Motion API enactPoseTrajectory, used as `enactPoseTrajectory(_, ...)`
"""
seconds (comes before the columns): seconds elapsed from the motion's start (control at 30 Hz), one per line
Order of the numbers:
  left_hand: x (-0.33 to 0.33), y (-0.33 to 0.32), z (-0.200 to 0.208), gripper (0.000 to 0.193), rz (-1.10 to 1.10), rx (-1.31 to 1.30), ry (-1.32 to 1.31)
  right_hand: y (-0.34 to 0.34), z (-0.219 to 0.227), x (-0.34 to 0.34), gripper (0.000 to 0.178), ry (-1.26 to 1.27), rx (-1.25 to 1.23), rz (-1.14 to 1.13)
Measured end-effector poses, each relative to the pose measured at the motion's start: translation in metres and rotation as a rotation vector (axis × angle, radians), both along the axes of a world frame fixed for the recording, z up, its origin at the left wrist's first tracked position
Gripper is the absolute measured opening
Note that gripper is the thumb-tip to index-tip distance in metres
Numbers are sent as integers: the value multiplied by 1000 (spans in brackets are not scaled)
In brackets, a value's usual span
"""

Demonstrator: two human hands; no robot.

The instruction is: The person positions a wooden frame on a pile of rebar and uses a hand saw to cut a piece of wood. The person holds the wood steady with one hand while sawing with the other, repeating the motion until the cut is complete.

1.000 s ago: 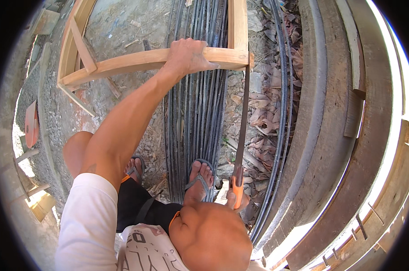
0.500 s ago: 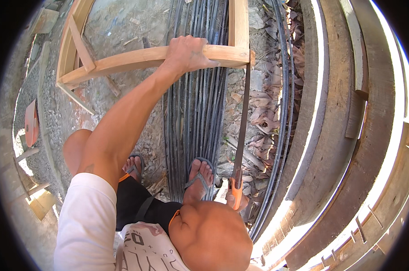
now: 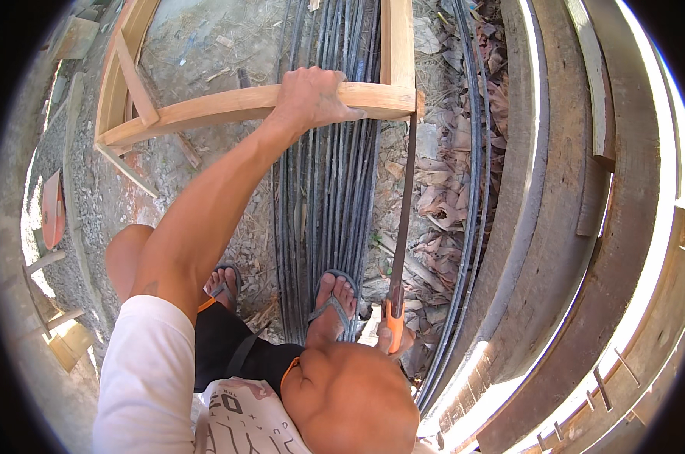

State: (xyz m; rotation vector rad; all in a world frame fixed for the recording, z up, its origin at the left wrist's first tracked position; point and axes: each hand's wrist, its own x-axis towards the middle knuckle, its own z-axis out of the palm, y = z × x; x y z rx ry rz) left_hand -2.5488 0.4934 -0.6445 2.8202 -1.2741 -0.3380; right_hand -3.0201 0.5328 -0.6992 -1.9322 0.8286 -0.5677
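My left hand (image 3: 310, 97) is wrapped over the near rail of a pale wooden frame (image 3: 229, 102), close to its right corner. Low on the right, my right hand (image 3: 399, 340), partly hidden by my knee, is closed round the orange handle of a handsaw (image 3: 404, 219). The long, narrow-looking blade runs away from me, and its far end meets the frame's right corner, along the outer side. Whether the teeth are in the wood cannot be made out.
Beneath the frame lies a bundle of dark steel bars (image 3: 327, 189), with my sandalled foot (image 3: 333, 306) on it. More thin bars (image 3: 475, 174) and dry leaves (image 3: 441, 197) are to the right, beside long wooden planks (image 3: 562, 189). An orange-red tool (image 3: 52, 212) lies far left.
The frame's near rail and my left hand appear slightly lower in the picture. The saw has shifted only slightly, and both hands keep their grip.
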Motion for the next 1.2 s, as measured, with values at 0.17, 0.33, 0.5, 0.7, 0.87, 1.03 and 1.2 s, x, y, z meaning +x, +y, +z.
enactPoseTrajectory(0.17,-1,-6,4,74,-29,-37,-10,-85,-26,139,41,-215,18,-23)
enactPoseTrajectory(0.33,4,1,1,77,-19,-35,-7,-58,-9,106,44,-187,143,-58)
enactPoseTrajectory(0.5,3,5,0,77,2,-10,-1,15,20,-17,62,57,116,35)
enactPoseTrajectory(0.7,-1,-9,6,77,-13,-11,8,-98,-29,167,47,-267,-7,-60)
enactPoseTrajectory(0.87,0,-5,6,79,-31,-30,2,-106,-15,181,29,-331,131,-68)
enactPoseTrajectory(1.03,-1,-4,9,78,-19,0,2,-84,13,157,27,-191,172,-89)
enactPoseTrajectory(1.2,2,1,7,76,-9,-20,-11,2,71,13,32,51,82,-46)
